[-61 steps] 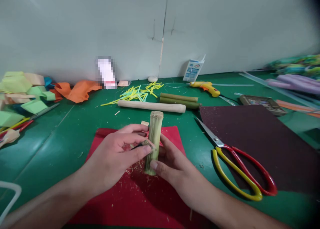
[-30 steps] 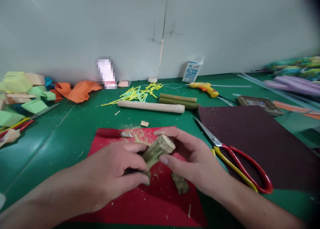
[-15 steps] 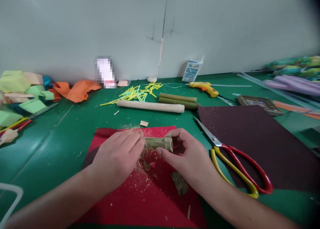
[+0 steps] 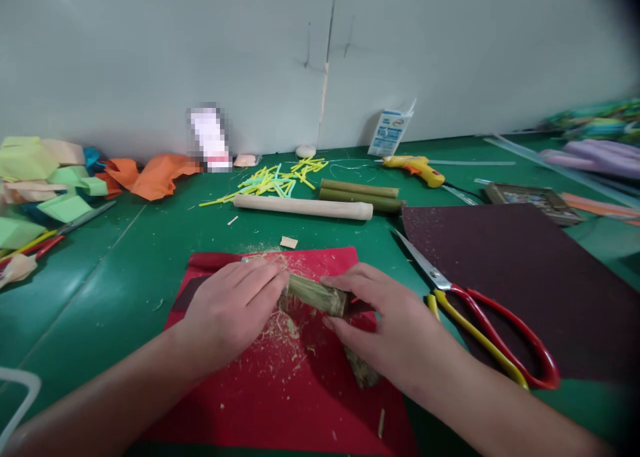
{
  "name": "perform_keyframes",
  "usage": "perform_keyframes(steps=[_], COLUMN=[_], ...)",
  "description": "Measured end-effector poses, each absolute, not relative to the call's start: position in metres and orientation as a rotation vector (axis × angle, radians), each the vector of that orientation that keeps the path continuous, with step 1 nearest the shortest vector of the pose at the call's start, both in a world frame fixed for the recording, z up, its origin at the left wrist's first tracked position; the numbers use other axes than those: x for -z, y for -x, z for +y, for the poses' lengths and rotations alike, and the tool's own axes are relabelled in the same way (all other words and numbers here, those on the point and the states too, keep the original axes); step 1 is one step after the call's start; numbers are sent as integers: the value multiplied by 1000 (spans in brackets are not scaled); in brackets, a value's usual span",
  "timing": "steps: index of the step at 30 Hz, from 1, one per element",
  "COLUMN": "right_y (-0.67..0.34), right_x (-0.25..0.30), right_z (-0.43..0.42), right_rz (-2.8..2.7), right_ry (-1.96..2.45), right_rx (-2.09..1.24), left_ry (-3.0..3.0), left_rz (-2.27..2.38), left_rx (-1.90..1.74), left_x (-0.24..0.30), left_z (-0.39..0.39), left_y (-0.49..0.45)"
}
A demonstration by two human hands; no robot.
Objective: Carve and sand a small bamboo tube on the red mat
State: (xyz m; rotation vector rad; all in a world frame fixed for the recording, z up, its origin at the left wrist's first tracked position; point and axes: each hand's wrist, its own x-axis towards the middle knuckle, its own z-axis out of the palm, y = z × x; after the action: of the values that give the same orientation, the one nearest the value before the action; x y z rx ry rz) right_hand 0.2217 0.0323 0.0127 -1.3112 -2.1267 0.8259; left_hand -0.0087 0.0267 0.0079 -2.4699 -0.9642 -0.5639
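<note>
The left hand [image 4: 237, 304] arches palm-down; the right hand [image 4: 387, 310] curls fingers [image 4: 353, 282] opposite its thumb.

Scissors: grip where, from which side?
Probably the red handle, coming from the person's right and near side: the scissors lie with their blades pointing away, and the right forearm partly hides the yellow handle.

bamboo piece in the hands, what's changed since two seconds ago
The bamboo piece went from upright to nearly level, its top end swinging down rightward. The right hand shifted from its lower part to that end; the left hand now covers the other end, so whether it still pinches the dark scrap is hidden. The scissors and pale rod stayed put.
</note>
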Motion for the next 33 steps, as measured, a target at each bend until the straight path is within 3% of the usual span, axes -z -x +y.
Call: perform_keyframes(steps=[7,33], right_y=[-211,-204], right_x=[-4,13], right_z=[30,28], right_rz=[-2204,-2294], right_ry=[1455,1354], right_rx=[-584,-609], left_ry=[2450,2800], left_rz=[-1011,-963], left_rx=[607,789], left_x=[-8,-2], left_z=[28,28], left_y=[9,-23])
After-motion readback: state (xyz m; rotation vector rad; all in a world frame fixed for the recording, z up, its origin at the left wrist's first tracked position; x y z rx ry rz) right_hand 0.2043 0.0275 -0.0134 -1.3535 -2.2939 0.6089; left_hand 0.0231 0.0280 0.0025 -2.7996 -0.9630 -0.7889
